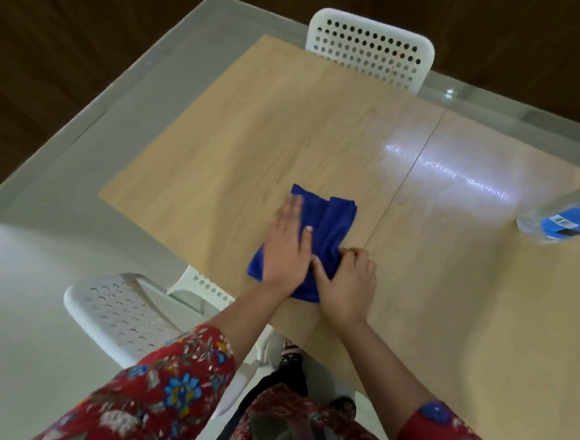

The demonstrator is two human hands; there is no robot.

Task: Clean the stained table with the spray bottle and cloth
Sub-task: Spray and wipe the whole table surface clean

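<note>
I seem to be folding the blue cloth (332,229) on the table (253,131), left hand (288,250) flat on it, right hand (345,285) pinching its edge; next, I think, comes firm wiping.

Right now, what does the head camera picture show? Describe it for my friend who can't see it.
A person's left hand presses flat on a folded blue cloth on a light wooden table, while the right hand pinches its near edge. A clear spray bottle with a blue label sits at the picture's right edge.
</note>
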